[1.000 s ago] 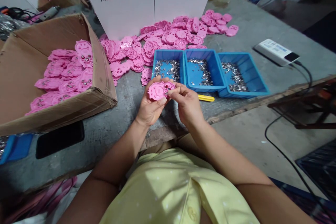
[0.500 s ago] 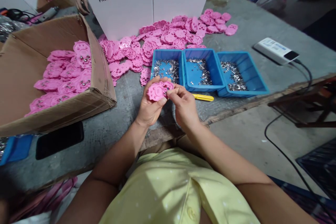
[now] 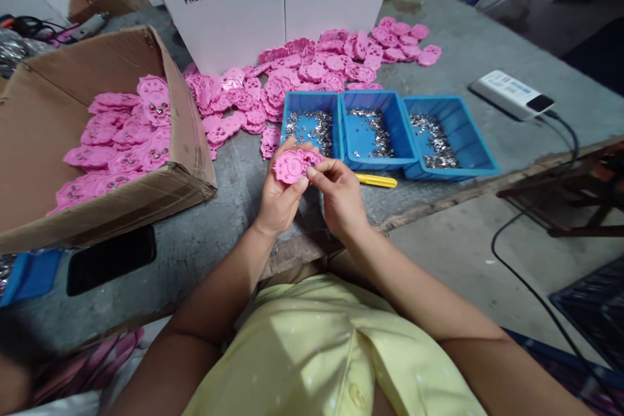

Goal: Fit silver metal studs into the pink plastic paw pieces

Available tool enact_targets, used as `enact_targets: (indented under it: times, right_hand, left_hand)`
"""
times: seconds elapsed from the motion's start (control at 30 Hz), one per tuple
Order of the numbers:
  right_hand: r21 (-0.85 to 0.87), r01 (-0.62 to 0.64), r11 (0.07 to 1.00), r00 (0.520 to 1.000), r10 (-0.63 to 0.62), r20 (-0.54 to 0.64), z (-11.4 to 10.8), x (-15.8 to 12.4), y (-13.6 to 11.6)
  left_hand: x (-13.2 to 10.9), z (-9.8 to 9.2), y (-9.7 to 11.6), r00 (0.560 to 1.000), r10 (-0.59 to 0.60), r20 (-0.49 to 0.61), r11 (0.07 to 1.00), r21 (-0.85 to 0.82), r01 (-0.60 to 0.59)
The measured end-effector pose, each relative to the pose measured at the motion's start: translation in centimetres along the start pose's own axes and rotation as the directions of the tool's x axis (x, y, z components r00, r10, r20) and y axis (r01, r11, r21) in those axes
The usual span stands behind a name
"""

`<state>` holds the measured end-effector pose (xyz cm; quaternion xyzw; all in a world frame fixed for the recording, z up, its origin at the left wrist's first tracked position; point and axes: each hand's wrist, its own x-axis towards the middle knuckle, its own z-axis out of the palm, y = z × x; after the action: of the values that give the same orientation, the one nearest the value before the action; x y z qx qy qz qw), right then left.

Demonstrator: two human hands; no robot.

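A pink moulded plastic piece [image 3: 291,166] with small holes lies across the fingers of my left hand [image 3: 279,198], its thumb pressing on the near edge. My right hand [image 3: 344,198] pinches at the piece's right end with thumb and forefinger; whether a tiny part sits between those fingertips is hidden. Just beyond the hands stand three blue trays: the left tray [image 3: 312,96], the middle tray [image 3: 358,136] and the right tray [image 3: 470,143], each holding small shiny metal parts. A yellow-handled tool [image 3: 377,181] lies beside my right hand, partly covered.
A cardboard box [image 3: 190,162] of pink pieces stands on the left, with a black phone [image 3: 112,260] in front. More pink pieces [image 3: 322,58] are heaped before a white carton [image 3: 234,19]. A white device [image 3: 511,94] with a cable lies at the right.
Both hands keep nearly the same place, with the pink piece tilted slightly differently. Another person's hand at the upper left, behind the box, has moved up and mostly out of sight.
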<state>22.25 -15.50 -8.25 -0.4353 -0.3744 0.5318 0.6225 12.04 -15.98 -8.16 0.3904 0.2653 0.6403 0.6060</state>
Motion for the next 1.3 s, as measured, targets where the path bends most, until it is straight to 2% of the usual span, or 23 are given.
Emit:
enact_targets:
  times: [0.07, 0.17, 0.53, 0.63, 0.73, 0.83, 0.9, 0.93, 1.0, 1.03, 1.07, 1.1, 1.13, 1.2, 1.3]
  right_hand:
    - [0.036, -0.04, 0.999, 0.999, 0.04, -0.012, 0.1, -0.1, 0.1]
    - [0.062, -0.066, 0.996, 0.997, 0.067, -0.027, 0.1, -0.2, 0.2]
    - [-0.038, -0.089, 0.995, 0.996, 0.089, 0.02, -0.1, -0.5, 0.6]
    - [-0.117, -0.032, 0.993, 0.999, 0.035, 0.03, -0.2, -1.1, 0.7]
    - [-0.269, 0.135, 0.954, 0.991, -0.131, 0.03, -0.8, -1.1, 0.2]
    - [-0.454, 0.329, 0.828, 0.939, -0.337, 0.067, -2.6, 1.0, -1.7]
    - [-0.613, 0.392, 0.686, 0.902, -0.418, 0.109, -4.5, 3.8, -3.5]
    - [-0.707, 0.386, 0.592, 0.898, -0.418, 0.141, -5.4, 5.5, -4.4]
    - [-0.9, 0.285, 0.331, 0.93, -0.324, 0.175, -7.1, 9.0, -5.7]
    - [-0.957, 0.222, 0.186, 0.957, -0.23, 0.178, -7.6, 10.6, -6.1]
    - [-0.983, 0.18, 0.044, 0.98, -0.091, 0.176, -8.0, 11.9, -6.2]
    - [-0.982, 0.171, -0.076, 0.984, 0.052, 0.168, -8.1, 12.9, -6.2]
    - [-0.97, 0.185, -0.158, 0.973, 0.166, 0.158, -8.1, 13.6, -6.0]
    - [-0.948, 0.229, -0.22, 0.942, 0.296, 0.159, -7.7, 14.1, -5.4]
    - [-0.947, 0.248, -0.201, 0.933, 0.312, 0.178, -7.2, 13.9, -4.6]
  left_hand:
    - [0.0, 0.2, 0.3, 0.994, -0.098, -0.039, 0.994, -0.047, 0.096]
    - [0.0, 0.3, 0.6, 0.982, -0.17, -0.085, 0.983, -0.09, 0.162]
    - [0.4, 0.4, 0.9, 0.963, -0.198, -0.185, 0.977, -0.113, 0.179]
    - [0.5, 0.3, 0.9, 0.95, -0.209, -0.23, 0.976, -0.1, 0.191]
    - [0.6, 0.2, 1.0, 0.945, -0.209, -0.251, 0.977, -0.085, 0.194]
    - [0.6, 0.1, 1.3, 0.946, -0.232, -0.228, 0.972, -0.097, 0.215]
    - [0.6, 0.0, 1.4, 0.944, -0.272, -0.189, 0.959, -0.129, 0.251]
    - [0.6, -0.1, 1.4, 0.94, -0.297, -0.167, 0.95, -0.147, 0.274]
    - [0.6, -0.2, 1.5, 0.93, -0.346, -0.126, 0.93, -0.179, 0.322]
    - [0.6, -0.2, 1.6, 0.923, -0.371, -0.106, 0.918, -0.192, 0.347]
    - [0.6, -0.3, 1.6, 0.914, -0.396, -0.088, 0.905, -0.203, 0.373]
    - [0.6, -0.4, 1.5, 0.905, -0.42, -0.073, 0.893, -0.214, 0.397]
    - [0.5, -0.4, 1.5, 0.895, -0.443, -0.058, 0.879, -0.225, 0.42]
    - [0.4, -0.5, 1.3, 0.872, -0.489, -0.027, 0.85, -0.241, 0.469]
    - [0.2, -0.7, 1.0, 0.832, -0.553, 0.038, 0.801, -0.25, 0.544]
